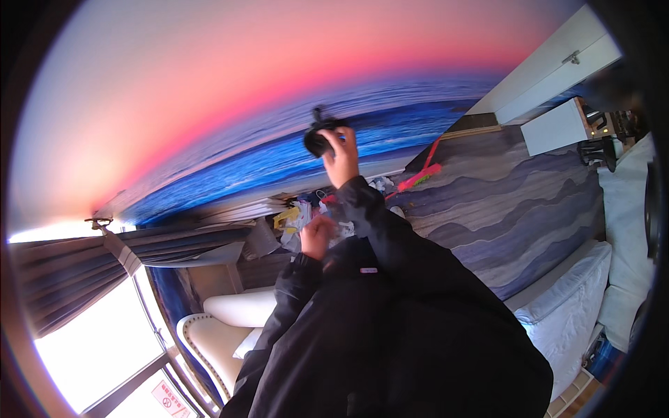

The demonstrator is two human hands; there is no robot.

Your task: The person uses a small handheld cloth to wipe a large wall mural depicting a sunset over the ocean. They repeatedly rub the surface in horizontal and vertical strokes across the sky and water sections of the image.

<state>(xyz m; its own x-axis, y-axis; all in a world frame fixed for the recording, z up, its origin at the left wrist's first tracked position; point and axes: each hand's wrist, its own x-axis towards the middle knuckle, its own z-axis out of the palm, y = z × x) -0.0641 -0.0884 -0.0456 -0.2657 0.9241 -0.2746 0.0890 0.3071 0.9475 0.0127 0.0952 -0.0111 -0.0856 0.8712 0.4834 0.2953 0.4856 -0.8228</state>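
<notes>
My right hand (342, 157) is raised in front of the wall mural of a pink sky and blue sea (261, 151). Its fingers are closed around a black, rounded object (315, 142) with a small knob-like part on top; blur hides what it is exactly. Lower and to the left, my left hand (316, 235) is blurred, with its fingers curled near a pile of mixed items (300, 211) at the foot of the wall. Whether it holds anything cannot be told. A yellow item (286, 220) lies in that pile.
A red broom (418, 177) lies or leans beside the wavy-patterned carpet (470, 209). A cream studded armchair (209, 334) and gathered curtains (78, 271) are at the left. A bed with white bedding (569, 313) stands lower right, and a white cabinet (554, 130) upper right.
</notes>
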